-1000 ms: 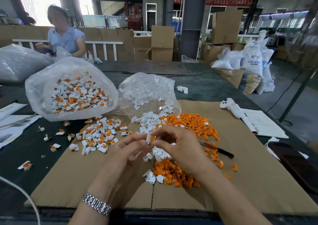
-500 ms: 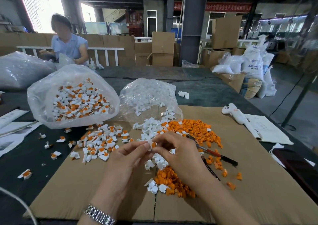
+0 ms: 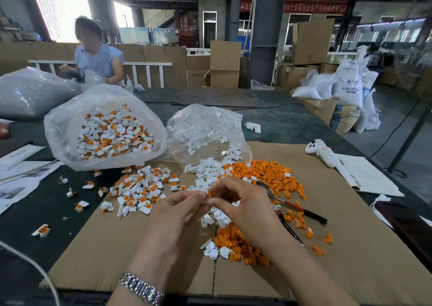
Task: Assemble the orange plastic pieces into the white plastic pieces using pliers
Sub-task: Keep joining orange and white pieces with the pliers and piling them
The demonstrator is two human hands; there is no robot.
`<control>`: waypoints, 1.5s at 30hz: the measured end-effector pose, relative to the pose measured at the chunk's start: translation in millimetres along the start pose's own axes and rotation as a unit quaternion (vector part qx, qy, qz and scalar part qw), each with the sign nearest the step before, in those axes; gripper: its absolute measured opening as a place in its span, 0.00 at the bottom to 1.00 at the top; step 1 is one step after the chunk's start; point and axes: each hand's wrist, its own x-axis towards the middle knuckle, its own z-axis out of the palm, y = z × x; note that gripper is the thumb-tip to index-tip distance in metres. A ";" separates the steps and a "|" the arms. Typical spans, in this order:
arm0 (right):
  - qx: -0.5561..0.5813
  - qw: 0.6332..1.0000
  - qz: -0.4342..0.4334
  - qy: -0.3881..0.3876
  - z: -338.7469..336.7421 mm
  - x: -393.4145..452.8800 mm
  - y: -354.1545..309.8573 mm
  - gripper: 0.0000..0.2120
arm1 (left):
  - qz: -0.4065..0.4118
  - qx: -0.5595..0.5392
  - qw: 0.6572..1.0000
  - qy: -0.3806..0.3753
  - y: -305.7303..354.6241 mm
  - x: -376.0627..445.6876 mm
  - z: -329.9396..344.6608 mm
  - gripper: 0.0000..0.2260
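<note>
A small orange piece (image 3: 209,194) is pinched between the fingertips of the right hand (image 3: 245,208) and is met by a white piece (image 3: 203,197) pinched in the fingertips of the left hand (image 3: 174,219); both are held in the air above the middle of the cardboard sheet (image 3: 350,247), the two touching where the fingertips meet; whether the orange piece is already seated cannot be told. Both parts are judged to be very light, stiff moulded plastic, smooth enough to slip or spring away if squeezed off-centre; the white piece is best taken by its flat outer walls, the orange one by its edges, so that the mating faces are left free. Both wrists are bent inward, the forearms converging from the near edge of the sheet; the remaining fingers of each hand are loosely curled, those of the right arched over the joint. The pliers (image 3: 289,206) lie untouched on the sheet just right of the right hand, among loose orange pieces (image 3: 268,172); loose white pieces (image 3: 205,172) lie just beyond the hands.
</note>
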 end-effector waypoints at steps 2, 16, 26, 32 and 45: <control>0.010 1.000 0.002 0.008 0.1 -0.5 -0.2 0.04 | 0.000 -0.007 1.000 -0.005 0.4 -0.4 -0.8 0.11; -0.147 0.977 0.150 0.028 -26.3 1.4 28.6 0.16 | -0.040 -0.031 0.998 0.038 -2.0 3.9 -6.0 0.12; -0.426 0.843 0.299 -0.136 -47.6 2.2 68.7 0.19 | -0.021 0.000 0.998 0.053 -3.7 10.4 -4.5 0.13; -0.341 0.898 0.275 -0.046 -58.8 12.7 48.5 0.08 | -0.014 -0.012 0.998 0.067 -3.1 14.4 0.9 0.13; -0.061 0.927 0.251 -0.271 -39.3 26.6 -36.4 0.13 | 0.017 -0.019 0.998 0.060 -0.7 22.7 10.3 0.10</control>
